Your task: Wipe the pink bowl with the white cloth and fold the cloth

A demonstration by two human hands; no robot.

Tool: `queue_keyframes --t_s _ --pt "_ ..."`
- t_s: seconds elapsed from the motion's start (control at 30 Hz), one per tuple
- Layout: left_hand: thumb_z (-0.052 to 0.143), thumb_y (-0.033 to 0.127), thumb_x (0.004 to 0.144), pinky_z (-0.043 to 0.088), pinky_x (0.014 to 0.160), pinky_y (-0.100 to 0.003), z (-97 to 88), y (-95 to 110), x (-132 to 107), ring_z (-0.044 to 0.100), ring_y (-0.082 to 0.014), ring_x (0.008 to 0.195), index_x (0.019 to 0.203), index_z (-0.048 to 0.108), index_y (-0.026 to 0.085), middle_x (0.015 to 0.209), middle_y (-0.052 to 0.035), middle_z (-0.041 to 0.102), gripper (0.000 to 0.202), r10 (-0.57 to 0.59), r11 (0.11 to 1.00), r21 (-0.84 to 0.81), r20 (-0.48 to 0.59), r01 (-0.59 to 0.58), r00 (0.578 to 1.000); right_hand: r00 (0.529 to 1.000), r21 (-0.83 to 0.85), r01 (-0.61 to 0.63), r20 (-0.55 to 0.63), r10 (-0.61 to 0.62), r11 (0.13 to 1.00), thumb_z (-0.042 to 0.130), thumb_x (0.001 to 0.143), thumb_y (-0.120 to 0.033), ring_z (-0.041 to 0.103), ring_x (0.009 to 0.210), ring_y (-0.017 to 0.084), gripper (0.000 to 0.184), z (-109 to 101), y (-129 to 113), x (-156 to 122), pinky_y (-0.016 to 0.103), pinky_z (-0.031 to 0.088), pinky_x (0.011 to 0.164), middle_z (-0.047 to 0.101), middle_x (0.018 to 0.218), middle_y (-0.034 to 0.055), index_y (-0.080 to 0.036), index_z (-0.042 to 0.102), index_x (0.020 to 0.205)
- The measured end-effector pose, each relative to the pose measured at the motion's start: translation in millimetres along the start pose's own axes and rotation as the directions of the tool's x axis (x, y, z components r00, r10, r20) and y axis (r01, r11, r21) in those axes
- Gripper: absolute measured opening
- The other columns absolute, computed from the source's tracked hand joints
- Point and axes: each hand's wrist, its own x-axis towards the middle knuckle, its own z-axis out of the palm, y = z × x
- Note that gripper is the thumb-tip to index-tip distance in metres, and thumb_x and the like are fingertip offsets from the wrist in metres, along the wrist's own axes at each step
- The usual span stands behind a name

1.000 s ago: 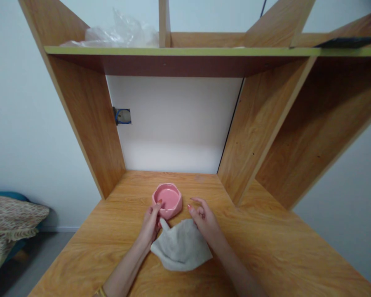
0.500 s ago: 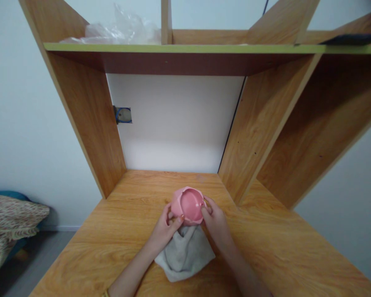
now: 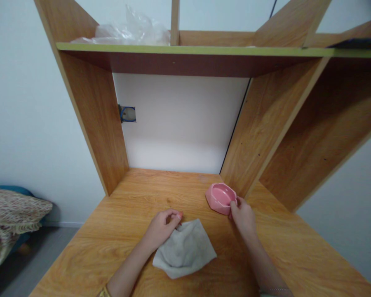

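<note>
A pink bowl (image 3: 218, 199) with a faceted outside and a round hollow rests on or just above the wooden desk, slightly tilted. My right hand (image 3: 243, 216) pinches its right rim, thumb towards the inside and fingers outside. A crumpled grey cloth (image 3: 187, 249) lies on the desk in front of me. At its upper left corner is my left hand (image 3: 164, 227), thumb and fingertips pressed together on the cloth's edge. The exact grip there is partly hidden by the fingers.
The wooden desk (image 3: 111, 239) runs under a hutch with a right divider panel (image 3: 259, 123) close behind the bowl. Above is a green-edged shelf (image 3: 204, 50) with a clear plastic bag (image 3: 132, 31). An open socket box (image 3: 128, 114) shows in the back wall. A patterned blanket (image 3: 15, 210) is at left.
The bowl has moved right and slightly back, carried by my right hand. My left hand has let go of it and is at the cloth's corner. The cloth's top is uncovered and the view shifted slightly.
</note>
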Motion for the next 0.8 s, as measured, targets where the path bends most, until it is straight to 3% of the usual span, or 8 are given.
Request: queue_keyframes --t_s 0.17,0.3,0.4,0.47,0.57,0.67,0.73,0.8 --pt "0.038 0.060 0.083 0.040 0.065 -0.023 -9.4 15 -6 0.060 -0.0173 0.077 0.086 0.067 0.018 0.084 -0.0038 0.069 0.051 -0.051 0.972 0.236 0.167 0.010 0.985 0.999 -0.057 -0.036 -0.018 0.035 0.998 0.037 0.077 -0.031 0.063 0.076 0.026 0.046 -1 4 4 0.030 0.042 0.062 0.069 0.078 0.0145 -0.006 0.063 0.105" --pt "0.028 0.061 0.085 0.035 0.059 -0.022 -14.2 21 -8 0.058 -0.0152 0.070 0.076 0.066 0.019 0.075 -0.0016 0.067 0.058 -0.044 0.922 0.384 0.216 -0.044 0.975 0.998 -0.037 -0.056 0.011 0.057 0.998 0.036 0.079 -0.033 0.064 0.071 0.026 0.046 -1 6 7 0.030 0.042 0.061 0.067 0.065 0.0116 -0.006 0.063 0.105" --pt "0.026 0.061 0.086 0.033 0.058 -0.021 -16.8 22 -8 0.056 -0.0142 0.068 0.077 0.066 0.019 0.073 -0.0005 0.066 0.059 -0.035 0.917 0.394 0.242 -0.065 0.970 0.999 -0.010 -0.045 0.013 0.046 0.999 0.034 0.080 -0.038 0.064 0.073 0.026 0.050 -1 6 6 0.032 0.043 0.064 0.068 0.073 0.0147 -0.005 0.061 0.108" --pt "0.032 0.063 0.083 0.034 0.059 -0.021 -17.8 21 -9 0.057 -0.0139 0.070 0.081 0.066 0.020 0.076 -0.0001 0.066 0.055 -0.035 0.931 0.360 0.276 -0.069 0.961 0.999 0.019 -0.022 -0.050 0.023 1.000 0.034 0.081 -0.042 0.063 0.079 0.027 0.054 -3 2 3 0.033 0.043 0.067 0.068 0.086 0.0171 -0.005 0.057 0.114" --pt "0.044 0.064 0.078 0.035 0.058 -0.019 -17.9 19 -9 0.056 -0.0127 0.068 0.084 0.067 0.020 0.075 0.0008 0.066 0.050 -0.042 0.955 0.292 0.320 -0.057 0.947 0.992 0.137 0.069 -0.117 -0.053 0.988 0.037 0.080 -0.045 0.062 0.082 0.025 0.055 -6 -13 -6 0.033 0.044 0.070 0.067 0.093 0.0143 -0.010 0.051 0.121" --pt "0.043 0.062 0.079 0.031 0.053 -0.019 -17.3 16 -8 0.051 -0.0107 0.059 0.075 0.066 0.017 0.066 0.0015 0.062 0.050 -0.049 0.957 0.288 0.306 -0.043 0.951 0.976 0.283 0.208 0.002 -0.217 0.936 0.038 0.080 -0.045 0.061 0.076 0.021 0.042 -4 -32 -19 0.030 0.044 0.068 0.067 0.087 0.0086 -0.017 0.060 0.101" --pt "0.041 0.060 0.081 0.028 0.049 -0.020 -17.1 13 -6 0.046 -0.0095 0.053 0.065 0.063 0.016 0.057 0.0025 0.056 0.052 -0.064 0.947 0.320 0.275 -0.029 0.959 0.932 0.311 0.245 0.184 -0.311 0.918 0.040 0.080 -0.047 0.060 0.069 0.019 0.037 0 -41 -28 0.028 0.043 0.063 0.066 0.074 0.0057 -0.019 0.063 0.080" --pt "0.041 0.058 0.081 0.024 0.046 -0.021 -17.3 10 -4 0.041 -0.0087 0.050 0.058 0.059 0.015 0.051 0.0037 0.048 0.052 -0.077 0.937 0.348 0.244 -0.013 0.967 0.871 0.270 0.241 0.363 -0.331 0.932 0.044 0.078 -0.050 0.058 0.062 0.018 0.036 5 -45 -35 0.027 0.041 0.057 0.063 0.062 0.0033 -0.020 0.061 0.067"
